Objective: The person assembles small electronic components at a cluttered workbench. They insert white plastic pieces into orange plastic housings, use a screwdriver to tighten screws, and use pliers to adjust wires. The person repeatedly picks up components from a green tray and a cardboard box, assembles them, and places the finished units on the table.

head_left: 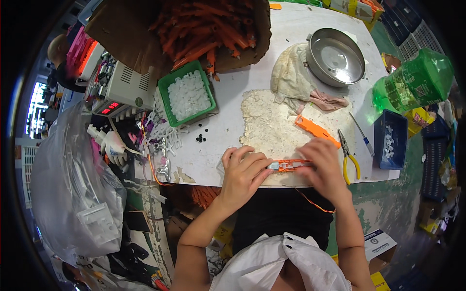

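A narrow orange plastic casing half (290, 165) lies at the front of the table, with small grey and white parts inside it. My left hand (244, 170) grips its left end between thumb and fingers. My right hand (322, 168) is over its right end, blurred and with fingers bent; whether it pinches something is unclear. Just beyond, a second orange casing piece (316, 131) rests at a slant on the stained cloth mat (262, 121). Yellow-handled pliers (347, 157) and a screwdriver (363, 135) lie right of my right hand.
A green tray (163, 95) of white plastic parts stands left, below a carton (121, 34) of orange pieces. Metal bowl (335, 56), rag (291, 77), green bottle (412, 80) and blue bin (391, 157) stand rightward. Loose fittings (162, 145) and a power unit (121, 87) crowd the left.
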`<act>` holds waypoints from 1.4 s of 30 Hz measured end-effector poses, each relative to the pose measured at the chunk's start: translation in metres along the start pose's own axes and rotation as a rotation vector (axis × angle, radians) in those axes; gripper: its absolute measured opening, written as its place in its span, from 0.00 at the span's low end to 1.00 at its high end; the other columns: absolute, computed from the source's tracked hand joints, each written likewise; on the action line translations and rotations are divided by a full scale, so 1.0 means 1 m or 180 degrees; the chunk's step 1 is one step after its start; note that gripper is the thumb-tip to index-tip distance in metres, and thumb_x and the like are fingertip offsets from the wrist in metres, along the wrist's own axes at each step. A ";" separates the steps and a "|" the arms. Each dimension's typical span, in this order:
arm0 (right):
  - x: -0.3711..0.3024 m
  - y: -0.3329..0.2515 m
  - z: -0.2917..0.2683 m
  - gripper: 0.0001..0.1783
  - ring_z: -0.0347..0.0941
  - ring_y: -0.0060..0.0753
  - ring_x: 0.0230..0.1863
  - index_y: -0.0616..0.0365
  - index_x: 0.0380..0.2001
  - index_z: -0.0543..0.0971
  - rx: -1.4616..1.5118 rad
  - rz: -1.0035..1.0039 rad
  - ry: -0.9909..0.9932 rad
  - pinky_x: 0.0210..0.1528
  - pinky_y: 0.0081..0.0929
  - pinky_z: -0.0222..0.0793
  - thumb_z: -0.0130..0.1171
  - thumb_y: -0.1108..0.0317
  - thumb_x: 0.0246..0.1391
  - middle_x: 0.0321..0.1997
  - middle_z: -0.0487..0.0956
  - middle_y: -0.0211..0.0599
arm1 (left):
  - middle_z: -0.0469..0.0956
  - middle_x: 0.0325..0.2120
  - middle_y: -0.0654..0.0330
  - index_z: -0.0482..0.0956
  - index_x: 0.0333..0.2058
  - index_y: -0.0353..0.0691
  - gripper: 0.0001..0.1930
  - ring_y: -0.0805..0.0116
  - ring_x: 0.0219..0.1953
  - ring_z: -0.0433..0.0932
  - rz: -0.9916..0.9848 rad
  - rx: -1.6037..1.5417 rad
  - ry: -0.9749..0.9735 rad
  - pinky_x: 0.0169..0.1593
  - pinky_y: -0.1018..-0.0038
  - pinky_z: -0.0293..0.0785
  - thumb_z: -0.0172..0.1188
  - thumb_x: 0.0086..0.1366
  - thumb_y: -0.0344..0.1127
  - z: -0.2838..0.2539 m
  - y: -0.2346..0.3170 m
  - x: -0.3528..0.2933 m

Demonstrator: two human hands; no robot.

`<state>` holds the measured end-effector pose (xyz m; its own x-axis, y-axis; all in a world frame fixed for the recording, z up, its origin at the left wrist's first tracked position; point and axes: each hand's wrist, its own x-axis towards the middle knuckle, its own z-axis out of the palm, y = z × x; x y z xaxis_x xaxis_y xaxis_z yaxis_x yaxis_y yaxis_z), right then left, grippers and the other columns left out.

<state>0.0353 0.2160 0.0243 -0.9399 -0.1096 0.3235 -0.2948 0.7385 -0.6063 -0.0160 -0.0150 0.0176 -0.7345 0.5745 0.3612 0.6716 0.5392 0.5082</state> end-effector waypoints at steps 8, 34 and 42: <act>0.029 0.027 -0.017 0.19 0.65 0.43 0.53 0.60 0.43 0.78 -0.1246 0.0298 0.0106 0.58 0.40 0.56 0.65 0.66 0.46 0.44 0.76 0.38 | 0.78 0.38 0.65 0.82 0.40 0.41 0.17 0.63 0.47 0.69 0.0019 -0.0067 0.0134 0.56 0.61 0.56 0.69 0.50 0.36 0.001 -0.002 -0.002; 0.015 -0.018 -0.014 0.20 0.71 0.34 0.46 0.52 0.40 0.80 -0.0267 -0.0362 -0.0465 0.58 0.46 0.58 0.69 0.65 0.39 0.40 0.77 0.29 | 0.78 0.39 0.63 0.81 0.41 0.42 0.16 0.60 0.49 0.70 -0.0040 -0.0114 0.0526 0.56 0.59 0.59 0.68 0.52 0.38 0.000 -0.006 -0.012; 0.017 -0.015 -0.007 0.19 0.71 0.34 0.47 0.52 0.40 0.80 -0.0396 -0.0380 -0.0549 0.59 0.47 0.57 0.69 0.65 0.41 0.40 0.77 0.28 | 0.78 0.41 0.68 0.82 0.43 0.47 0.21 0.59 0.52 0.68 -0.0022 0.0051 0.0034 0.60 0.55 0.54 0.69 0.50 0.47 -0.002 -0.002 -0.005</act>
<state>0.0250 0.2074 0.0440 -0.9183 -0.3051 0.2523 -0.3922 0.7886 -0.4735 -0.0134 -0.0198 0.0163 -0.7402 0.5640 0.3661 0.6678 0.5530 0.4982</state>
